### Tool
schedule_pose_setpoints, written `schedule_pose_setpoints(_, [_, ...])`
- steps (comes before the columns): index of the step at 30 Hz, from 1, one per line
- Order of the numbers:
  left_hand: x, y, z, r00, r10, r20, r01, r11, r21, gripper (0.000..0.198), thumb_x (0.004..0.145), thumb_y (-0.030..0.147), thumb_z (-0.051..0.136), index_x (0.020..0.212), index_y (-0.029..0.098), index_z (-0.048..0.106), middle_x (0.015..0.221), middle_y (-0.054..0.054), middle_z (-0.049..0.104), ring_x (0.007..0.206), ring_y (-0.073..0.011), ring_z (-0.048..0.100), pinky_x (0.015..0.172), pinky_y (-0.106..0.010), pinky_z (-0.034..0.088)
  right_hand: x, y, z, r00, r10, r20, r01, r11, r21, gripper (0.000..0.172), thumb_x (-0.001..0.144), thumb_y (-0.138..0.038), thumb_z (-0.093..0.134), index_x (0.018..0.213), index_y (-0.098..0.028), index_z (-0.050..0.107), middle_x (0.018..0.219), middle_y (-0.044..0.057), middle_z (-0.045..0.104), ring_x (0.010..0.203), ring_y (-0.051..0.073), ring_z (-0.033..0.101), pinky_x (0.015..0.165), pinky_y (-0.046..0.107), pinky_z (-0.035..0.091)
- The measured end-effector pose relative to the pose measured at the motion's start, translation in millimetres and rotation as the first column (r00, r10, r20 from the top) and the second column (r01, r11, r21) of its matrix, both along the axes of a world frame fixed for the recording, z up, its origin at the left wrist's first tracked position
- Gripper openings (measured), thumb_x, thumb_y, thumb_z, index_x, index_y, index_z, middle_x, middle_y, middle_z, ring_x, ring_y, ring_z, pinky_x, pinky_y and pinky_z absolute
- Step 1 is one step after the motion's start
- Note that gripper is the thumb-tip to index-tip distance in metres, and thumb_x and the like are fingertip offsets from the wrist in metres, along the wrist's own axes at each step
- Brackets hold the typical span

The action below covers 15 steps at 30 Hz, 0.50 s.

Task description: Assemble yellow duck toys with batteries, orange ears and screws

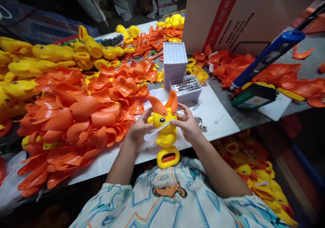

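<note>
A yellow plastic duck toy (165, 135) with an open orange beak stands upright near the table's front edge, its handle loop with an orange trigger at the bottom. My left hand (140, 126) grips its left side. My right hand (187, 123) holds its right side and pinches a thin white stick (154, 132) that lies across the duck's face below the eye.
A big heap of orange beak shells (83, 116) fills the table's left. Yellow duck bodies (30, 65) lie behind it. A white box and a tray of small metal parts (186, 87) stand beyond the duck. Cardboard box (241, 14) at back right, blue tool (269, 57) and finished ducks (256, 177) below right.
</note>
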<state>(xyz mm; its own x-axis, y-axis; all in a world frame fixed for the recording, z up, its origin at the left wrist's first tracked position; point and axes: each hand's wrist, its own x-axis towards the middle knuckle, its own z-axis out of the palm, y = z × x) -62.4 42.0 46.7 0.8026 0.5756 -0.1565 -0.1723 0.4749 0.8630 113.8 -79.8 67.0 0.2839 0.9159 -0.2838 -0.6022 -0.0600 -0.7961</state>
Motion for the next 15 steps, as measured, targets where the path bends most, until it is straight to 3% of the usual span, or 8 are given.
schedule_pose_setpoints(3, [0.3,5.1,5.3,0.997,-0.073,0.007,0.072,0.996,0.053,0.088,0.044,0.051,0.097,0.123,0.030,0.065,0.139,-0.008,0.062,0.120,-0.0338,0.065,0.092,-0.042,0.060,-1.5,0.7,-11.1,0.999,0.048,0.023,-0.047,0.999,-0.012,0.113,0.048,-0.039,0.094,0.141,-0.027,0.030,0.119,0.007,0.066,0.101,0.020,0.069,0.086,0.033,0.061])
schedule_pose_setpoints(4, [4.0,4.0,6.2,0.998,-0.062,-0.014,0.063,0.996,0.059,0.092,0.048,0.051,0.096,0.131,0.033,0.060,0.142,-0.009,0.059,0.122,-0.0337,0.064,0.092,-0.043,0.061,-1.5,0.6,-14.7,0.997,0.063,0.052,-0.062,0.998,-0.017,0.114,0.050,-0.042,0.093,0.143,-0.028,0.029,0.124,0.008,0.064,0.102,0.020,0.068,0.086,0.033,0.061])
schedule_pose_setpoints(7, [24.5,-3.8,6.7,0.987,0.130,-0.091,-0.121,0.988,0.091,0.112,0.060,0.040,0.094,0.152,0.044,0.029,0.146,-0.009,0.054,0.121,-0.0270,0.064,0.093,-0.039,0.059,2.0,-5.6,-22.3,0.953,0.155,0.261,-0.143,0.988,-0.064,0.111,0.059,-0.054,0.089,0.149,-0.029,0.028,0.139,0.011,0.055,0.108,0.022,0.065,0.087,0.035,0.060])
schedule_pose_setpoints(9, [40.8,-8.8,4.8,0.953,0.236,-0.189,-0.211,0.967,0.141,0.129,0.056,0.036,0.096,0.156,0.040,0.015,0.136,-0.012,0.058,0.112,-0.0252,0.067,0.090,-0.037,0.058,13.4,-16.2,-24.4,0.843,0.121,0.525,-0.090,0.992,-0.084,0.100,0.068,-0.062,0.083,0.148,-0.027,0.035,0.144,0.011,0.050,0.122,0.026,0.059,0.094,0.040,0.057])
schedule_pose_setpoints(11, [53.9,-10.4,1.0,0.919,0.285,-0.273,-0.244,0.954,0.175,0.133,0.052,0.039,0.097,0.156,0.034,0.015,0.126,-0.012,0.061,0.104,-0.0247,0.067,0.088,-0.039,0.058,41.2,-30.0,-26.3,0.578,-0.120,0.807,0.162,0.986,0.030,0.088,0.075,-0.066,0.076,0.143,-0.023,0.041,0.147,0.013,0.045,0.136,0.029,0.048,0.105,0.048,0.051])
schedule_pose_setpoints(13, [61.4,-8.7,-4.5,0.900,0.300,-0.316,-0.243,0.948,0.207,0.125,0.054,0.039,0.096,0.153,0.033,0.022,0.122,-0.010,0.061,0.100,-0.0238,0.067,0.088,-0.041,0.058,89.1,-42.1,-30.5,0.154,-0.420,0.894,0.441,0.839,0.318,0.085,0.080,-0.066,0.072,0.145,-0.021,0.039,0.148,0.015,0.038,0.139,0.029,0.043,0.111,0.054,0.044])
schedule_pose_setpoints(14, [63.3,-7.0,-7.3,0.899,0.312,-0.308,-0.241,0.938,0.248,0.118,0.056,0.038,0.095,0.151,0.034,0.026,0.121,-0.010,0.060,0.099,-0.0235,0.067,0.087,-0.042,0.058,119.1,-46.1,-33.6,0.005,-0.495,0.869,0.516,0.745,0.422,0.085,0.081,-0.064,0.070,0.146,-0.020,0.038,0.147,0.015,0.037,0.138,0.028,0.043,0.114,0.054,0.041])
schedule_pose_setpoints(15, [64.2,-5.1,-9.9,0.900,0.319,-0.296,-0.231,0.927,0.297,0.110,0.058,0.035,0.094,0.149,0.034,0.031,0.121,-0.010,0.060,0.097,-0.0233,0.067,0.087,-0.043,0.058,150.9,-48.3,-37.1,-0.051,-0.581,0.813,0.549,0.664,0.508,0.079,0.085,-0.064,0.065,0.145,-0.019,0.038,0.146,0.015,0.036,0.143,0.026,0.038,0.119,0.052,0.037])
